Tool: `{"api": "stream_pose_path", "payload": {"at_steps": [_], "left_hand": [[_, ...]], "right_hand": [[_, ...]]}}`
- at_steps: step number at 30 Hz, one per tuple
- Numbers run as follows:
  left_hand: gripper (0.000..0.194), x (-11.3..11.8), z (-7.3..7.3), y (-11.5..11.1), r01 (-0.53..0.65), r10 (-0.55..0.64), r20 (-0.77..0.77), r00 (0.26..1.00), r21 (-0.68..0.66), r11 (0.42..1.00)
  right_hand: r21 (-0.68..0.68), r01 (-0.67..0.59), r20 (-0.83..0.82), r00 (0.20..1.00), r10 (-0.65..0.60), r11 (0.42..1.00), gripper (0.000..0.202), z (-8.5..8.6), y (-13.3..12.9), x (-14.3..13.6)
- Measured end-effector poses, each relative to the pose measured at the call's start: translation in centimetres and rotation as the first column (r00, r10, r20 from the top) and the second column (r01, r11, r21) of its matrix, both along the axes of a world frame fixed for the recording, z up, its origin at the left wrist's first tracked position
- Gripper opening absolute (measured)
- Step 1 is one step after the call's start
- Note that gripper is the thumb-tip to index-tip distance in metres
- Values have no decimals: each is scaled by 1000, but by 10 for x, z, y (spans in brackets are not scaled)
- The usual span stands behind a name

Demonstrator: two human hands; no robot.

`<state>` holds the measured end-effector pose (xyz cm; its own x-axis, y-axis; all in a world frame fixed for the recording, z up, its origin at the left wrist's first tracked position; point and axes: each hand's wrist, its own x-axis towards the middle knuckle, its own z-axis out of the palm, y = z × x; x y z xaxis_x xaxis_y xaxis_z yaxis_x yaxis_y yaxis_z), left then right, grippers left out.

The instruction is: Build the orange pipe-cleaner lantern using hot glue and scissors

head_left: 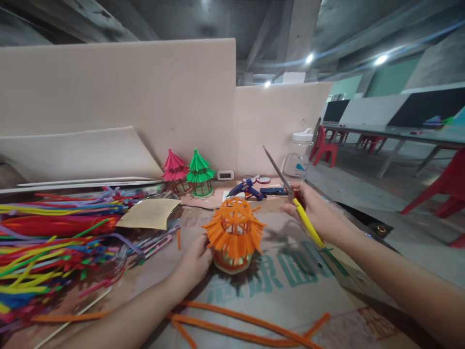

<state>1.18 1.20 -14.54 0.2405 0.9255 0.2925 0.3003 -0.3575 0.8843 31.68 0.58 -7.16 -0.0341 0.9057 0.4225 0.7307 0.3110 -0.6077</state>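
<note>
An orange pipe-cleaner pavilion [238, 237] with a fringed roof and an open lattice top sits at the middle of the cardboard. At its lower left side my left hand [196, 259] grips it, the fingertips partly hidden behind the fringe. Scissors [303, 218] with yellow handles are in my right hand [308, 206], which is closed around them, blades together and pointing up and to the left. Several orange pipe cleaners [236, 317] lie loose across the cardboard [290, 300] in front of the pavilion.
Bundles of coloured pipe cleaners [43, 252] cover the left side. Behind stand a pink pavilion [175, 169] and a green one [199, 172]. A blue glue gun [249, 189], small white clock [225, 175] and clear jug [297, 157] are near the partition [145, 97]. A yellow sheet [148, 213] lies left.
</note>
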Motion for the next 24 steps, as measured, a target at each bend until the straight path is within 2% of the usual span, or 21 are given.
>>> {"api": "stream_pose_path", "payload": {"at_steps": [3, 7, 10, 13, 16, 20, 24], "left_hand": [[22, 2, 7, 4, 36, -37, 23, 999, 43, 998], [25, 3, 11, 8, 66, -67, 27, 997, 41, 997], [24, 2, 10, 8, 80, -80, 18, 997, 5, 997], [30, -2, 12, 3, 40, -40, 22, 999, 3, 999], [37, -5, 15, -3, -6, 5, 16, 1000, 9, 1000], [31, -7, 18, -6, 30, -30, -40, 999, -1, 1000], [28, -10, 18, -5, 62, -61, -114, 992, 7, 998]], "right_hand": [[38, -19, -22, 1000, 19, 999, 39, 6, -5, -5], [81, -27, 19, 999, 25, 996, 42, 4, -6, -6], [106, -45, 116, 993, 33, 993, 45, 2, -8, -3], [137, -106, 235, 969, 72, 985, 48, 3, -10, -1], [105, -126, 331, 940, 85, 986, 46, 8, -12, 0], [40, -124, 421, 902, 96, 991, 48, 13, -15, -1], [25, -225, 412, 890, 195, 974, 43, 6, -10, 0]]}}
